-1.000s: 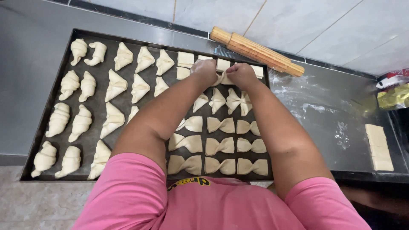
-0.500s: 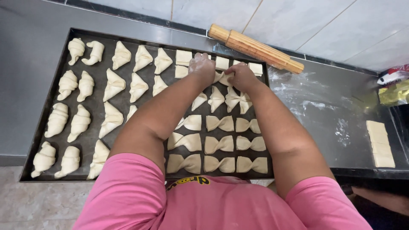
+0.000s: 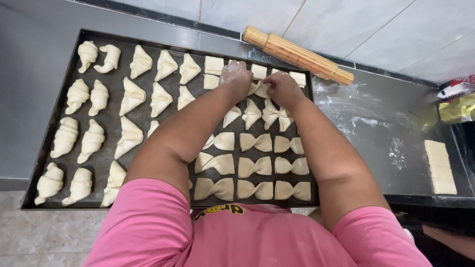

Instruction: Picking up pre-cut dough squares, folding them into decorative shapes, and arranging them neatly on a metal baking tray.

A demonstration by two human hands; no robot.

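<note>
While both hands meet at the far row of the black baking tray (image 3: 49, 148), left hand (image 3: 236, 79) and right hand (image 3: 282, 89) pinch one dough piece (image 3: 261, 89) between them, fingers closed on it. Wooden rolling pin (image 3: 297, 54) lies behind the tray.

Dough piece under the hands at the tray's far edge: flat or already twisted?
Cannot tell. The left hand and right hand cover most of the dough piece; only pale edges show.

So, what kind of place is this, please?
Probably a bakery or kitchen work counter: a dark baking tray filled with shaped raw dough pieces, a wooden rolling pin against the tiled wall, and flour smears on the steel counter.
</note>
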